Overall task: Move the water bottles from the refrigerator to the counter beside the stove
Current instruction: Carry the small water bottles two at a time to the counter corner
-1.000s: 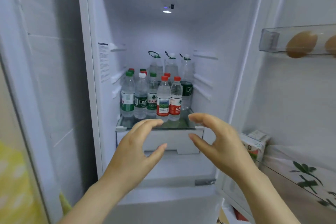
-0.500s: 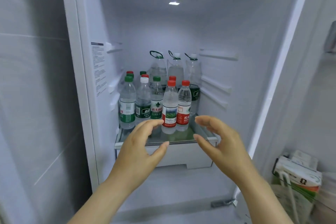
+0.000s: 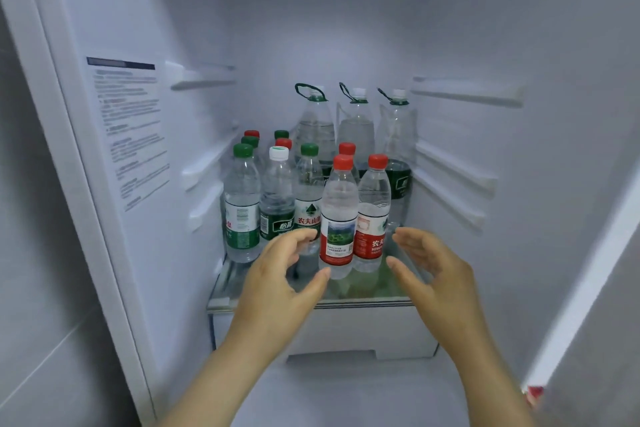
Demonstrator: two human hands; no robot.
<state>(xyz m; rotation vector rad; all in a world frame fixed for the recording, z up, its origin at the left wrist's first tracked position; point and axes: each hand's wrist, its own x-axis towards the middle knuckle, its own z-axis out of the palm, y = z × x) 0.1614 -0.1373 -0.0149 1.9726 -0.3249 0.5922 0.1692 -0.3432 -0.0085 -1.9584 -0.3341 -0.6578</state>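
Between the fingers [image 3: 304, 236] of the left hand and those of the right, a clear bottle [image 3: 338, 218] is seen with a red cap and a label that is red with a white panel carrying a green landscape picture. Just beyond the right fingers [image 3: 408, 236], a second clear bottle [image 3: 374, 211] is capped in red and labelled red and white with white lettering. Past the left fingers, a white-capped bottle [image 3: 277, 198] bears a dark green label, and two green-capped bottles [image 3: 242, 204] are labelled in green and white. Farther back, three large clear bottles [image 3: 356, 128] are fitted with dark green carry loops. The refrigerator walls [image 3: 554, 45] are coloured pale bluish white, with a white sticker [image 3: 128, 135] printed in grey text under a dark header bar.
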